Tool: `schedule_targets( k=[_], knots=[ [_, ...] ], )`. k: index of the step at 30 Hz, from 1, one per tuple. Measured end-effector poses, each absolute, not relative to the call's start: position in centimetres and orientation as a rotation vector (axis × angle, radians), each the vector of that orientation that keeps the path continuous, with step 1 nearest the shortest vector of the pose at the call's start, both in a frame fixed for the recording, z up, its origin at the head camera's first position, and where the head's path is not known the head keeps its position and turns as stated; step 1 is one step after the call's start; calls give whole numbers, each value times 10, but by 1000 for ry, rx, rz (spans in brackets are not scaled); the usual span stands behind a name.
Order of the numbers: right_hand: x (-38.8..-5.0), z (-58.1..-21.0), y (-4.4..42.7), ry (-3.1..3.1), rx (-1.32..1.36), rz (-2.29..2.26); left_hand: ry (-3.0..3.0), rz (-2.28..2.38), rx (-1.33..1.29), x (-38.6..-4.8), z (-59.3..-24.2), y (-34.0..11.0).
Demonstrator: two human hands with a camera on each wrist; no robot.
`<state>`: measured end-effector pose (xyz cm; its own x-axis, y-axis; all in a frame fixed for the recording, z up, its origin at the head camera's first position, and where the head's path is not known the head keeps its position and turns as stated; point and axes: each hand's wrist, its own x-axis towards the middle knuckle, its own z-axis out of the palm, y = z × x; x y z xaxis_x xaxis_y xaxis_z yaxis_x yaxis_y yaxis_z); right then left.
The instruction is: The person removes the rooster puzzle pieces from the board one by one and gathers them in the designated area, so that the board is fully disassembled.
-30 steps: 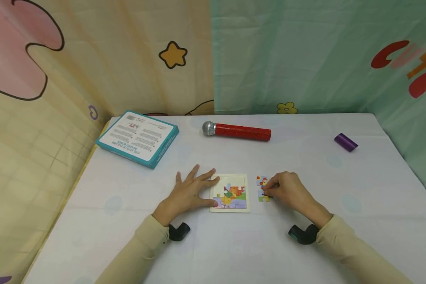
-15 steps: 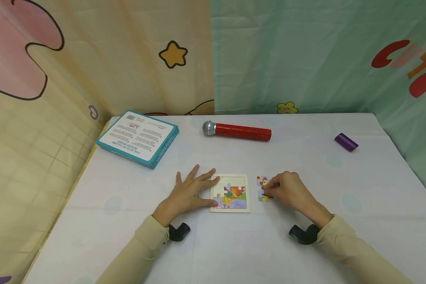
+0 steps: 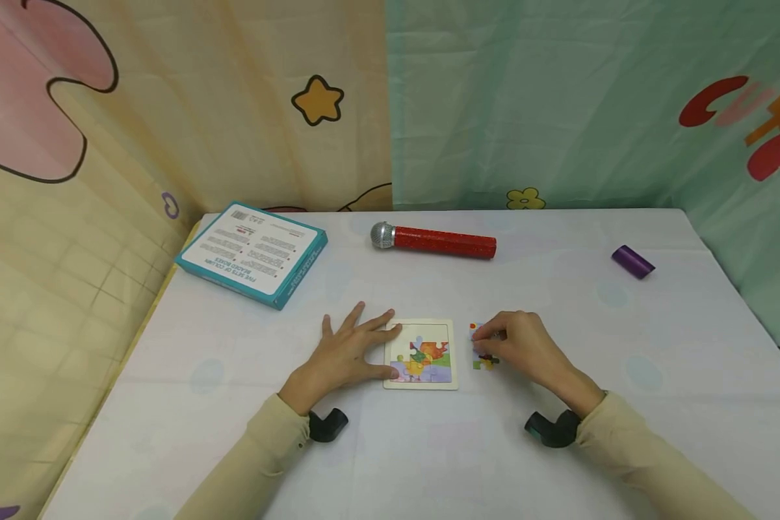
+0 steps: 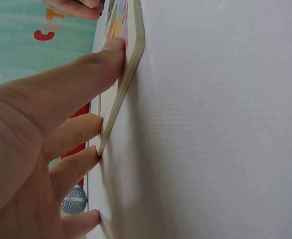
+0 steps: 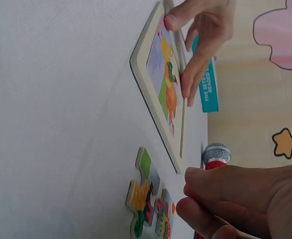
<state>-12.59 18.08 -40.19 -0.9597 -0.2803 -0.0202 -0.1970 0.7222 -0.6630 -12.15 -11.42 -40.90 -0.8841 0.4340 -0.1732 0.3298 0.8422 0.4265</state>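
Note:
The left hand (image 3: 344, 359) lies spread at the left side of a pale square puzzle tray (image 3: 454, 361), its thumb on the lower left part and fingertips at the upper left edge. Several joined picture pieces (image 3: 437, 373) fill the tray's lower and right part. Right of the tray, loose pieces (image 5: 146, 191) lie close together on the cloth. Over them is the right hand (image 3: 526, 347), thumb and forefinger curled close together at the upper pieces; in the right wrist view no piece shows between the fingertips (image 5: 184, 191).
A teal box (image 3: 253, 253) lies at the back left. Behind the tray is a red microphone (image 3: 442, 241) with a silver head. A purple tube piece (image 3: 633, 261) sits at the back right. Printed curtains (image 3: 526, 101) hang behind the white-covered table (image 3: 422, 462).
The right hand's fingertips have shifted slightly left and away from the body, over the upper loose pieces, uncovering more of the lower ones. The left hand and tray have stayed put.

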Motion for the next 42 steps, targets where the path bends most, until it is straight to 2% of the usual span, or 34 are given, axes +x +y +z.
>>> schedule_targets(
  k=[11,18,42],
  knots=[
    [-128,-408,135,2708,-632,-1063,2755,547,567,-122,-407,-114],
    [-129,-408,119,2714,-699,-987,2764,523,575,-122,-408,-114],
    [-128,-404,110,2723,-591,-993,2770,538,589,-121,-407,-115]
  ],
)
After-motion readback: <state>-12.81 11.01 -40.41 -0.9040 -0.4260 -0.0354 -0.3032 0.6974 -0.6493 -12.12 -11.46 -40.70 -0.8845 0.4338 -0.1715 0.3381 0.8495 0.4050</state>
